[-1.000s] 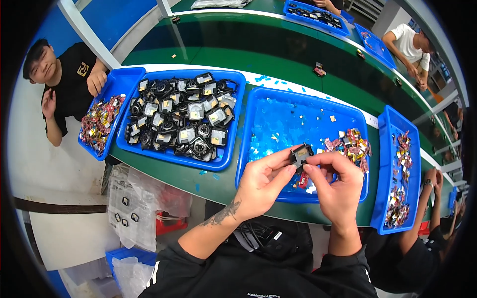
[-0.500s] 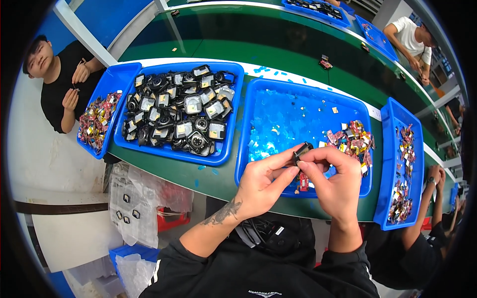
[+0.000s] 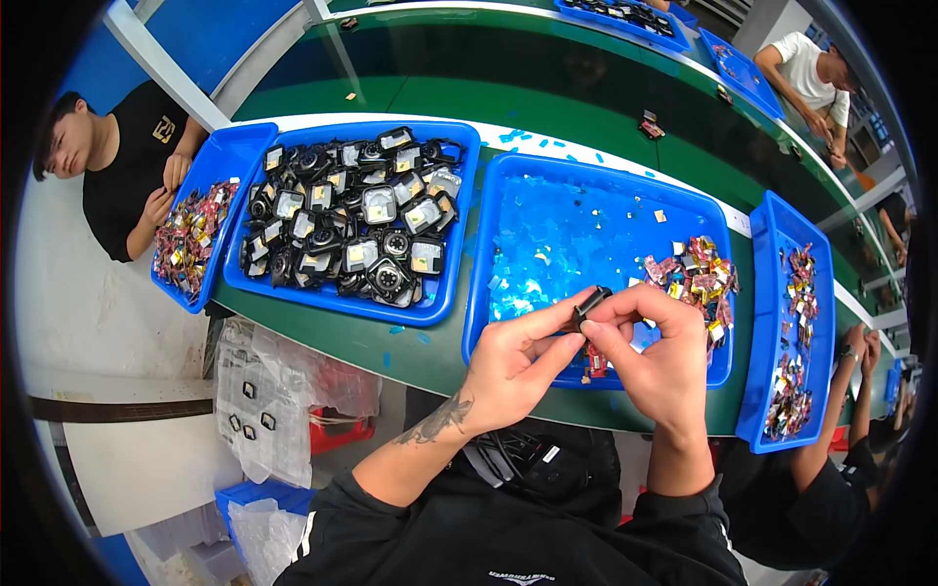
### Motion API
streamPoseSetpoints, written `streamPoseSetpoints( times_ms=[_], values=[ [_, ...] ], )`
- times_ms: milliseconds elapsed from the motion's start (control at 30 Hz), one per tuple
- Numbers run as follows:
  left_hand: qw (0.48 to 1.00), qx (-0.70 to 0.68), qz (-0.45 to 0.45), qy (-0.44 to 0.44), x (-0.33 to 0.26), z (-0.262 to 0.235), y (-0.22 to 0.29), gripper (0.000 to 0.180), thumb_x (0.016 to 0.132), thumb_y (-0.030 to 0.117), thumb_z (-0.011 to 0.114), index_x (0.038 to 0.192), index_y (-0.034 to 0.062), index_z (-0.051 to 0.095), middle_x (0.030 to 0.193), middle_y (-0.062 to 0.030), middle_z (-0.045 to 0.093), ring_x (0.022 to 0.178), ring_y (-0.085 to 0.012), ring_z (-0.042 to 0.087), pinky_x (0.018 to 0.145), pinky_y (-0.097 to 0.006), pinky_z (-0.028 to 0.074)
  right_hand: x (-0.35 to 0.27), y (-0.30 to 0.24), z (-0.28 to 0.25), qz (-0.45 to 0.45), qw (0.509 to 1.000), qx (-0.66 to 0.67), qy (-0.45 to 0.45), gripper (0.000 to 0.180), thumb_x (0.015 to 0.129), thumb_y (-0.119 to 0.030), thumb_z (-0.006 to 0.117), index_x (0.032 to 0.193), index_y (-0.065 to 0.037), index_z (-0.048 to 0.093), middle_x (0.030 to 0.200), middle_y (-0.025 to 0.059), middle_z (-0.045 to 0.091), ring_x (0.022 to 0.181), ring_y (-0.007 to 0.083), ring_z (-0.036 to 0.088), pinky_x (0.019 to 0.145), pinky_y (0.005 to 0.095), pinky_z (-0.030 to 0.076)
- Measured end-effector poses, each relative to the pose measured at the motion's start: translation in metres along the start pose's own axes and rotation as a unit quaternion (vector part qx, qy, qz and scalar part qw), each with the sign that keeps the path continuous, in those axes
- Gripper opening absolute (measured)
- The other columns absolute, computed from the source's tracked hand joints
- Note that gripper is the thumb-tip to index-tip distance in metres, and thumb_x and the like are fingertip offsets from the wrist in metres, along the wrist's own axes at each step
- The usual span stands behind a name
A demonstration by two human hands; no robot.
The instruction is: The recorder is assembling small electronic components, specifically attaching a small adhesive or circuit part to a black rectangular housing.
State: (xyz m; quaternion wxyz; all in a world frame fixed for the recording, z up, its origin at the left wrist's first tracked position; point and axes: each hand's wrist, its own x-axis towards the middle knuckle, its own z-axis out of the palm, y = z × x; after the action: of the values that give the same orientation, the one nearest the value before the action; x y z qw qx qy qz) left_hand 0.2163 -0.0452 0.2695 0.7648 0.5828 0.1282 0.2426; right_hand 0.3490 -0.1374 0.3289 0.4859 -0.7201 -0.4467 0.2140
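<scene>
Over the near edge of a wide blue tray (image 3: 482, 244), I hold a small black watch case (image 3: 591, 303) on edge between my hands. My left hand (image 3: 518, 369) pinches it from the left with thumb and fingers. From the other side my right hand (image 3: 653, 356) grips it, thumb and fingertips pressed at its lower end. A small red circuit board (image 3: 594, 363) shows just below my fingers; whether it hangs from the case or lies in the tray, I cannot tell. Blue film scraps (image 3: 528, 244) cover much of the tray, and a heap of red and yellow boards (image 3: 699, 283) fills its right side.
To the left stands a blue tray (image 3: 451, 283) heaped with black watch cases (image 3: 381, 205). Narrower trays of boards flank both sides (image 3: 826, 322). A green conveyor belt (image 3: 547, 107) runs behind. Co-workers sit at the left (image 3: 137, 176), right and far right.
My hands and the watch case have shifted only slightly. The co-worker at the left has lowered both hands toward the narrow tray and turned downward. Small parts on the belt have moved right.
</scene>
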Motion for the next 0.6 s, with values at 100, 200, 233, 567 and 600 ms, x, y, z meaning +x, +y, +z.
streamPoseSetpoints(
  times_ms=[100,200,233,567,600],
  values=[
    [1.0,0.014,-0.003,-0.012,-0.001,0.0,0.004,0.043,0.095,-0.002,0.051,0.137,-0.0042,0.045,0.126,-0.0142,0.059,0.112,-0.0155,0.058,0.095,-0.028,0.047,0.0,0.004,0.0,-0.051,0.998,-0.046,0.015,0.01,0.074,0.001,0.074,0.078,-0.001,0.065,0.072,0.0071,0.066,0.062,0.0163,0.058,0.059,0.0276,0.047],
    [0.999,0.039,0.005,-0.01,-0.003,0.0,0.006,0.041,0.096,-0.001,0.051,0.137,-0.0037,0.047,0.124,-0.0127,0.061,0.11,-0.0135,0.058,0.093,-0.026,0.047,-0.002,-0.007,-0.001,-0.08,0.99,-0.11,0.028,0.012,0.072,0.001,0.074,0.074,-0.002,0.063,0.07,0.0075,0.065,0.062,0.0204,0.058,0.058,0.0298,0.046],
    [0.999,0.039,0.005,-0.011,-0.004,0.0,0.007,0.041,0.096,-0.001,0.051,0.137,-0.0037,0.047,0.124,-0.0127,0.061,0.11,-0.0135,0.058,0.093,-0.026,0.047,-0.003,-0.008,0.0,-0.08,0.99,-0.11,0.028,0.012,0.072,0.001,0.074,0.074,-0.002,0.063,0.07,0.0075,0.065,0.062,0.0204,0.058,0.058,0.0298,0.046],
    [0.995,0.095,0.026,-0.022,-0.012,0.003,0.014,0.036,0.097,0.002,0.052,0.132,-0.0047,0.051,0.122,-0.0139,0.063,0.108,-0.0134,0.058,0.091,-0.025,0.047,-0.005,-0.006,-0.005,-0.131,0.985,-0.084,0.07,0.034,0.06,0.001,0.082,0.072,-0.004,0.051,0.072,0.0077,0.049,0.069,0.0234,0.051,0.061,0.0318,0.042],
    [0.999,0.04,0.026,0.002,-0.012,0.004,0.007,0.036,0.097,0.001,0.051,0.132,-0.0083,0.049,0.122,-0.0166,0.062,0.109,-0.0174,0.059,0.093,-0.029,0.048,-0.004,-0.004,-0.003,-0.138,0.986,-0.077,0.06,0.035,0.06,0.0,0.082,0.075,-0.003,0.051,0.076,0.0092,0.051,0.072,0.0243,0.052,0.062,0.0319,0.043]
  ],
)
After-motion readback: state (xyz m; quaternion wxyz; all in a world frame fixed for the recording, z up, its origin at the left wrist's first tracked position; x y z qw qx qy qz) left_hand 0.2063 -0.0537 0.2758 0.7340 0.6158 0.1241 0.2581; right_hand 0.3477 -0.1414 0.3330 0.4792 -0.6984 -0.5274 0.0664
